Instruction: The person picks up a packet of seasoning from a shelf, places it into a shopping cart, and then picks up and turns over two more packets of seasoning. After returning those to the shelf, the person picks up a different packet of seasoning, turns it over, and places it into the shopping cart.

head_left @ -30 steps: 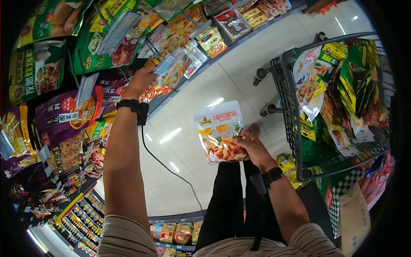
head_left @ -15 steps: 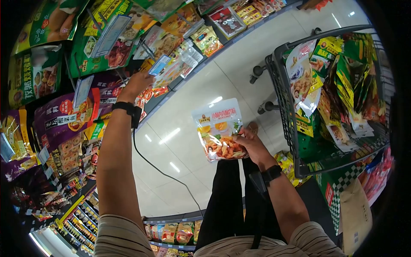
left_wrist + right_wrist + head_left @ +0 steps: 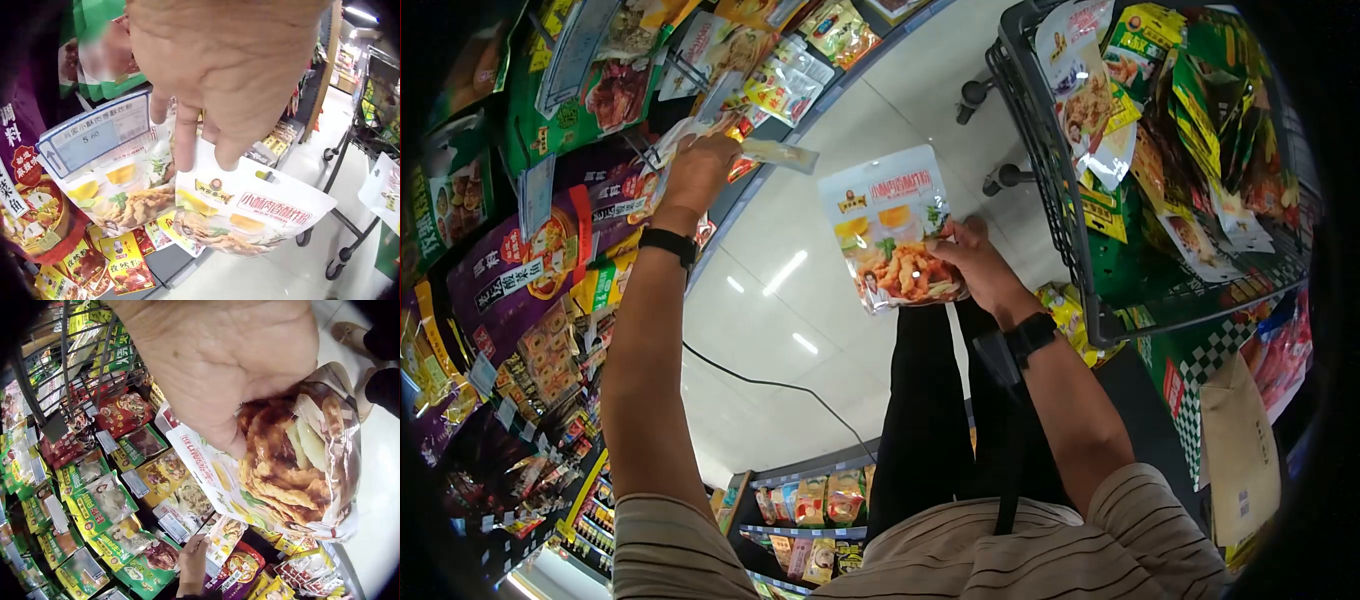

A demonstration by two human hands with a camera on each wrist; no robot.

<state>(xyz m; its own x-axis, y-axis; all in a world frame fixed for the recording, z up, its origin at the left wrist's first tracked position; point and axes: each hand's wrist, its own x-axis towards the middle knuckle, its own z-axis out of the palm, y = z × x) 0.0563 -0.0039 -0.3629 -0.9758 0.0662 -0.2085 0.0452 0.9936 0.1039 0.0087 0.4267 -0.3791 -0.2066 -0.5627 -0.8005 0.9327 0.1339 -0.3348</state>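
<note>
My left hand (image 3: 700, 175) is at the hanging shelf goods on the left. In the left wrist view its thumb and fingers pinch the top edge of a white pouch of frying powder (image 3: 250, 215), printed with fried meat pieces. Right behind it hangs a matching pouch (image 3: 134, 200), under a price tag (image 3: 94, 137) reading 5.60. In front of my legs, my right hand (image 3: 985, 265) grips the right side of another such pouch (image 3: 890, 225), its thumb over the printed front.
A dark shopping cart (image 3: 1050, 190) loaded with seasoning packets stands to the right. Purple pouches (image 3: 535, 265) and green packs (image 3: 600, 110) hang along the left rack. A black cable (image 3: 780, 383) runs from the left wrist across the floor view. Low shelves (image 3: 820, 530) show at the bottom.
At the rack, the left hand has tilted a pouch outward from beside the price tag, so it now shows edge-on. The head view has shifted; the right hand still holds its pouch.
</note>
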